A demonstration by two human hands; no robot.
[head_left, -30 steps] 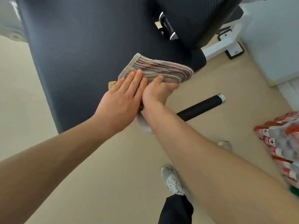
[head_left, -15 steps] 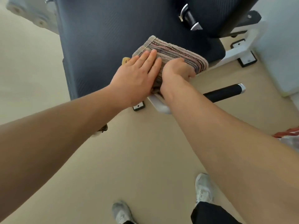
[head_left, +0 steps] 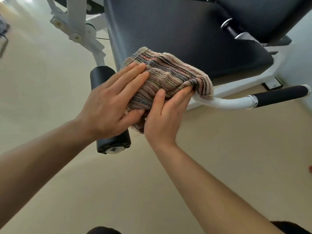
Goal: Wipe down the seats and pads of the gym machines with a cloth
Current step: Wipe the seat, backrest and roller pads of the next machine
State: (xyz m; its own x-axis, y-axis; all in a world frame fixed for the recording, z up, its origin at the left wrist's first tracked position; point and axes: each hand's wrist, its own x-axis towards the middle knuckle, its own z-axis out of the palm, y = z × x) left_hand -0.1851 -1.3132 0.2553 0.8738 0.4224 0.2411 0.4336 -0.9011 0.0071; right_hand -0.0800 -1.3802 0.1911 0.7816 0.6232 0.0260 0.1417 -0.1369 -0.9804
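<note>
While both hands press the cloth at the seat's front edge, layout is:
floor [head_left: 219,149]: beige, smooth, matte, fills most of the view.
seat [head_left: 177,31]: large dark pad, fine ribbed weave, rounded front corner; a second dark pad [head_left: 263,16] sits above it at upper right.
frame [head_left: 79,22]: white painted metal, flat plates with bolt heads at upper left.
handle [head_left: 280,96]: white bent tube running out from under the cloth, chrome collar, black cylindrical grip; right of the hands.
roller pad [head_left: 103,78]: black cylinder, chrome end cap, partly hidden under the left hand.
cloth [head_left: 168,75]: folded terry towel, thin multicolour stripes, pale hem; draped over the seat's front edge, covering the handle's inner end.
left hand [head_left: 109,105]: flat, fingers spread on the cloth's left half, thumb tucked under the lower edge.
right hand [head_left: 167,114]: fingers pinching a fold of the cloth at its right side.
writing: none readable.
</note>
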